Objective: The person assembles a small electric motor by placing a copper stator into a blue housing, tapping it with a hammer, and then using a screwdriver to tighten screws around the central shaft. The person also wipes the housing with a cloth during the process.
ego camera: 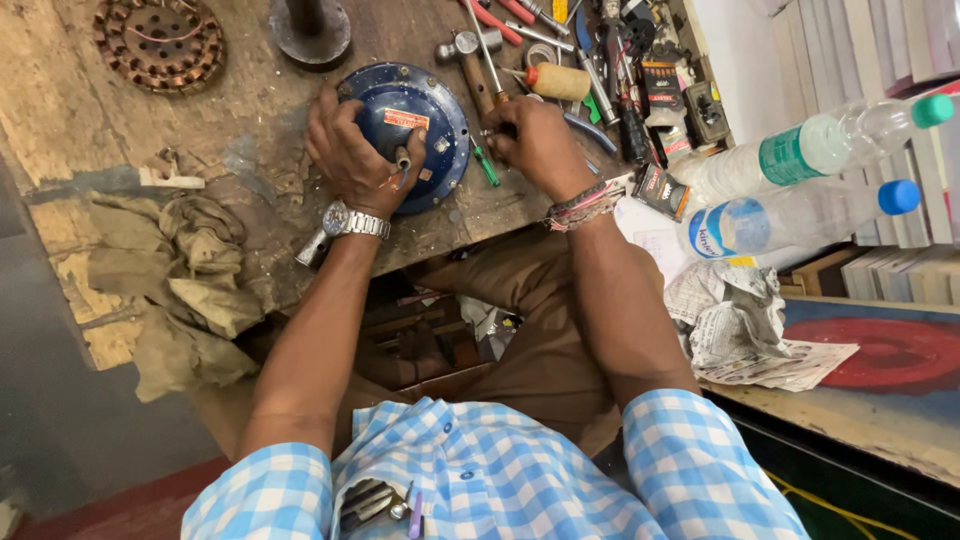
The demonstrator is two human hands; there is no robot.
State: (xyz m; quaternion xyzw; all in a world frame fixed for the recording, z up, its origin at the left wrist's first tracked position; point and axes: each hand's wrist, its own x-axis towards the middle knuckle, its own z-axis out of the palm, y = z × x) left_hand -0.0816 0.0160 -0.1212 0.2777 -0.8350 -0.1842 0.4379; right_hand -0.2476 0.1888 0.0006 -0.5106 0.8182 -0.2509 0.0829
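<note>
Blue round motor cover [425, 120], dome-shaped with a red label near its centre, lies flat on the worn wooden workbench [120, 100], close to the bench's near edge. The left hand [350, 150] rests on the cover's left side, fingers curled over the rim and the thumb lying beside the short metal shaft [402, 158] that stands at the cover's centre. The right hand [540, 140] sits just to the right of the cover, fingers closed into a loose fist; what it grips is hidden beneath the knuckles. A green-handled screwdriver [486, 167] lies between the cover and the right hand. A hammer [470, 60] lies beyond the cover. A copper-wound stator [158, 40] rests far left of the cover, and a crumpled rag [180, 280] hangs off the bench below-left. Two plastic bottles [800, 185] lie well to the right.
</note>
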